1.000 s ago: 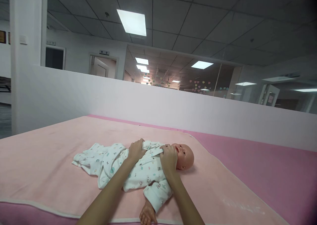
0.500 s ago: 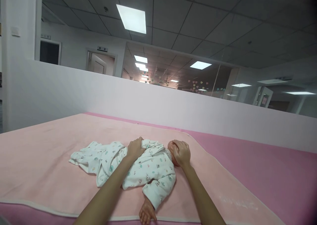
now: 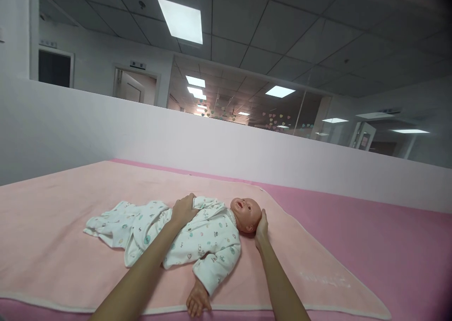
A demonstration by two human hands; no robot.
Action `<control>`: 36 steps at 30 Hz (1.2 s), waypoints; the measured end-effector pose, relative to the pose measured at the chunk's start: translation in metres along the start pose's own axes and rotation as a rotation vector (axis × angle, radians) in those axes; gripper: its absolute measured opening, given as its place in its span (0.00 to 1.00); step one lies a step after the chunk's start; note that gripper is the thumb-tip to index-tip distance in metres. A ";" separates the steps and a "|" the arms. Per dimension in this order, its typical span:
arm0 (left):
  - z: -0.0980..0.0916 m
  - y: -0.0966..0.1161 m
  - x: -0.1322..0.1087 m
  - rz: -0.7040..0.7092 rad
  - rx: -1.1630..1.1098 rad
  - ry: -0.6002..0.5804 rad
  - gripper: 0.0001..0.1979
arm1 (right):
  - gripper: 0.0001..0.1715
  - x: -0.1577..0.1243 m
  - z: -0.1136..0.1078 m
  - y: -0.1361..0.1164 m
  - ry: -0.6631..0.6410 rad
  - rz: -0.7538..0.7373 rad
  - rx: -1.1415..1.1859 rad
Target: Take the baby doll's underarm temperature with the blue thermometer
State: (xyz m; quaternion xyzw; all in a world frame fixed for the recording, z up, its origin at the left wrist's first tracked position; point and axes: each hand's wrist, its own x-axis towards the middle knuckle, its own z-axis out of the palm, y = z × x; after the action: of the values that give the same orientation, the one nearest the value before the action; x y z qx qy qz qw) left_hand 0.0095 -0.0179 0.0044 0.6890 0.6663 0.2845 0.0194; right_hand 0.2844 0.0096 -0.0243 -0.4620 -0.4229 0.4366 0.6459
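Note:
A baby doll (image 3: 215, 236) in white patterned clothes lies face up, its bald head to the right and its legs to the left. My left hand (image 3: 184, 210) grips the doll's far sleeve by its middle, fingers wrapped round and partly hidden. Against the crown of the doll's head (image 3: 247, 213) rests my right hand (image 3: 262, 228), cupped, its fingers stretched along the side and back of the head. One doll hand (image 3: 198, 300) sticks out of the near sleeve, palm up, at the blanket's front edge.
Under the doll is a light pink blanket (image 3: 63, 208) with a white border, spread on a darker pink mat (image 3: 353, 212). A low white wall (image 3: 212, 142) stands behind, with glass above it.
My right hand has slid off the doll's face to the crown of its head, so the face now shows. My left hand stays on the sleeve. The view has shifted slightly.

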 end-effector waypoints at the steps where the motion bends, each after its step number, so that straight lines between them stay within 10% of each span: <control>1: 0.000 0.000 0.000 0.006 -0.003 0.006 0.15 | 0.38 0.000 -0.002 0.000 -0.053 0.066 0.065; 11: 0.000 -0.003 0.000 0.025 -0.016 0.017 0.17 | 0.28 -0.012 -0.023 -0.018 -0.275 0.440 0.450; 36: -0.002 -0.003 -0.002 0.023 -0.031 0.004 0.17 | 0.28 -0.038 -0.013 -0.040 -0.405 0.470 0.207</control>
State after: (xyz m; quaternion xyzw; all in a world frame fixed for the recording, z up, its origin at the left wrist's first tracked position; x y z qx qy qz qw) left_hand 0.0063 -0.0205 0.0040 0.6957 0.6540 0.2962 0.0254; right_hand 0.2937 -0.0368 0.0061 -0.3826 -0.3781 0.6975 0.4735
